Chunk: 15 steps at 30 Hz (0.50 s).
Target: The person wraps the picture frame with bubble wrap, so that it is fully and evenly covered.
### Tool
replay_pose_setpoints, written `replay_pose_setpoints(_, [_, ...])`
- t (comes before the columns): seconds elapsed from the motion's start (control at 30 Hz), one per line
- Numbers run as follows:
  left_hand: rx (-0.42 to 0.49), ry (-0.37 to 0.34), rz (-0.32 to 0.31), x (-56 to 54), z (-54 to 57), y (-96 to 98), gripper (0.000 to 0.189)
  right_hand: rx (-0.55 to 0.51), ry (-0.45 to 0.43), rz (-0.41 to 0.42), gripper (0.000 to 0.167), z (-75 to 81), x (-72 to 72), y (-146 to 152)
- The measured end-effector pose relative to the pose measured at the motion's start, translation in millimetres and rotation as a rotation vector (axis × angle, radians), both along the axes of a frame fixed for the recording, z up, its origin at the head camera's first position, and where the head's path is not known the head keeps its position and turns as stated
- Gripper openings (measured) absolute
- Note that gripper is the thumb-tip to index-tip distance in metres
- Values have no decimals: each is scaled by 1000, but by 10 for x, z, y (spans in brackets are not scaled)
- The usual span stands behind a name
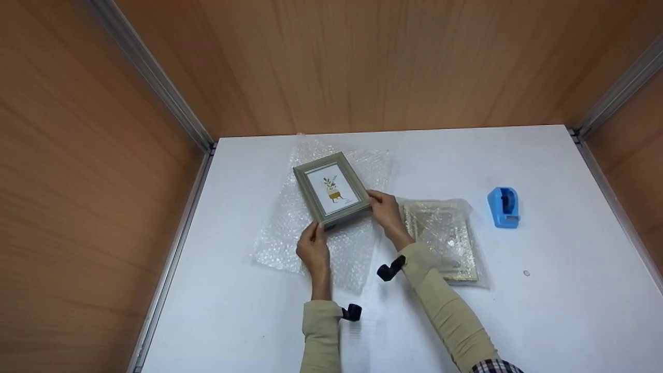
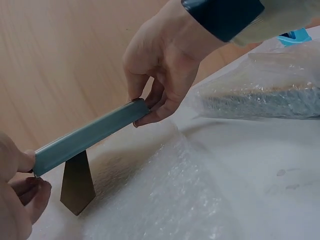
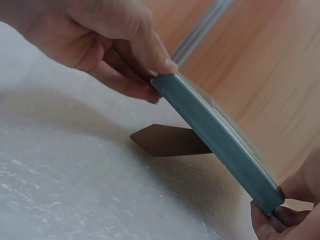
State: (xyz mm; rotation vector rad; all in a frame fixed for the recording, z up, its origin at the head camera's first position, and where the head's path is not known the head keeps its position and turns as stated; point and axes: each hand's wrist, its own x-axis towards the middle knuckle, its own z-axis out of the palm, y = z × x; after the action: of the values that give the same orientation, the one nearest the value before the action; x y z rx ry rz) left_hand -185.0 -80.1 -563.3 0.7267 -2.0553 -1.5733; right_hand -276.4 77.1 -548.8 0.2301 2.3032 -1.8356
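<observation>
A green picture frame (image 1: 307,191) with a plant print behind its front is held tilted above a sheet of bubble wrap (image 1: 282,238). My left hand (image 1: 314,248) pinches its near left corner, thumb on top and fingers beneath. At the near right corner my right hand (image 1: 386,211) pinches it the same way. Both wrist views show the frame's edge, with the easel leg (image 2: 78,184) hanging out from its back. In the right wrist view the leg (image 3: 172,140) points toward the bubble wrap (image 3: 65,180), apart from the hands.
Another frame wrapped in bubble wrap (image 1: 440,241) lies to the right, beside my right forearm. A blue tape dispenser (image 1: 503,208) stands farther right on the white table (image 1: 559,311). Wooden panels (image 1: 388,67) close off the back and sides.
</observation>
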Motion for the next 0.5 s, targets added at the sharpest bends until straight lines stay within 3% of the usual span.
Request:
replay_pose_setpoints(0.3, [7,5,14,33,-59,-36,24,26,-5,-8,32,-79,5,-43])
replay_pose_setpoints(0.5, [-30,-44,12,58,-80,-64,24,44,-54,7,32,-102,5,-56])
